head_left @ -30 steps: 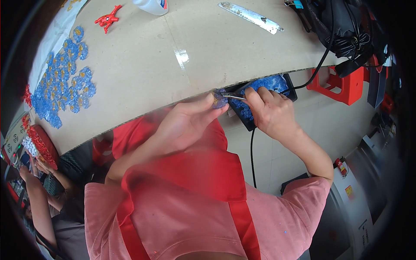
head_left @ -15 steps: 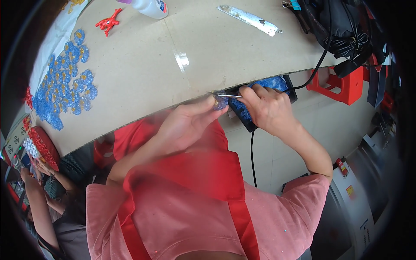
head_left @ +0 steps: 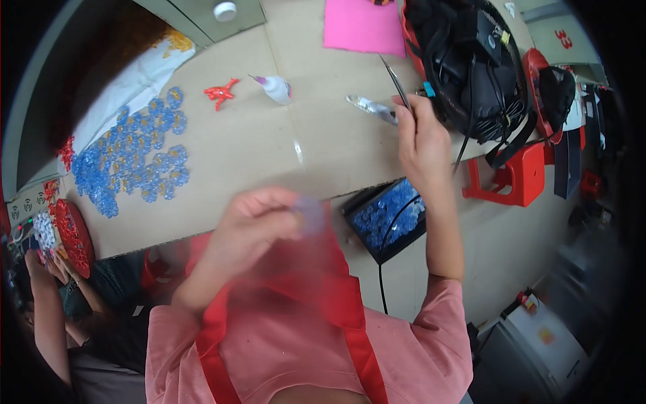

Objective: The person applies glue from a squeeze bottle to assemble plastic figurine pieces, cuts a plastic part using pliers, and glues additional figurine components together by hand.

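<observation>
**Hands part over the bead tray**

In the head view, we see our right hand [head_left: 422,138] has lifted from the black tray of blue pieces [head_left: 387,219] at the table edge, now pinching thin tweezers [head_left: 397,84] above the tabletop. Our left hand [head_left: 259,219], blurred, has drawn back, fingers closed on a small bluish piece [head_left: 311,212]. Bare tabletop [head_left: 235,145] between glue bottle [head_left: 274,87] and tray leaves working room.
</observation>
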Tool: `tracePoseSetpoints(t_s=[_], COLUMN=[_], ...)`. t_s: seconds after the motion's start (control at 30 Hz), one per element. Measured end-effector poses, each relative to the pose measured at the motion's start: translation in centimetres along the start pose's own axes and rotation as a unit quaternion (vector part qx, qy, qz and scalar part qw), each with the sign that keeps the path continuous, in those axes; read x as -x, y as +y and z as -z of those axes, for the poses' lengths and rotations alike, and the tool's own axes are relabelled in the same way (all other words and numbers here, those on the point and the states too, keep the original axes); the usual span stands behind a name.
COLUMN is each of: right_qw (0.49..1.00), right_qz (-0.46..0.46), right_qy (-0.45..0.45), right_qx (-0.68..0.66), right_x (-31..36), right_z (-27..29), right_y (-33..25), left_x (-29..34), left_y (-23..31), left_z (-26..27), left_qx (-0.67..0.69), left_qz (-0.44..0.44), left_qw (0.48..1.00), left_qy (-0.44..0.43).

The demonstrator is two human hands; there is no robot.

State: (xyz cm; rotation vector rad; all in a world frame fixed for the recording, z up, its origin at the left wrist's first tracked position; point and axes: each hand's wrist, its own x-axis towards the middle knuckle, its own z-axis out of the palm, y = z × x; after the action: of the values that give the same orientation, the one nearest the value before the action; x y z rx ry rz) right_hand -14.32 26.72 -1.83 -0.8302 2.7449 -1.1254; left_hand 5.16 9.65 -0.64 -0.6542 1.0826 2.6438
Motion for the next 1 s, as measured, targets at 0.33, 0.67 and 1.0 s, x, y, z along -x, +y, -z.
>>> tracePoseSetpoints(t_s=[0.33, 0.67, 1.0], right_qw=[0.985, 0.887, 0.832], right_qz=[0.072, -0.182, -0.164], right_qy=[0.066, -0.005, 0.012], right_qx=[0.141, -0.424, -0.529], right_x=[-4.6, 1.0, 6.7], right_z=[-4.2, -0.5, 1.3], right_y=[0.3, -0.2, -2.8], left_x=[-2.9, -5.5, -22.9], left_y=[1.1, 3.5, 4.0], left_z=[5.4, -1.8, -5.2], left_qx=[-0.355, -0.605, -0.702], left_qz=[-0.293, -0.508, -0.419], left_qw=[0.831, 0.574, 0.508], left_qy=[0.313, 0.214, 0.271])
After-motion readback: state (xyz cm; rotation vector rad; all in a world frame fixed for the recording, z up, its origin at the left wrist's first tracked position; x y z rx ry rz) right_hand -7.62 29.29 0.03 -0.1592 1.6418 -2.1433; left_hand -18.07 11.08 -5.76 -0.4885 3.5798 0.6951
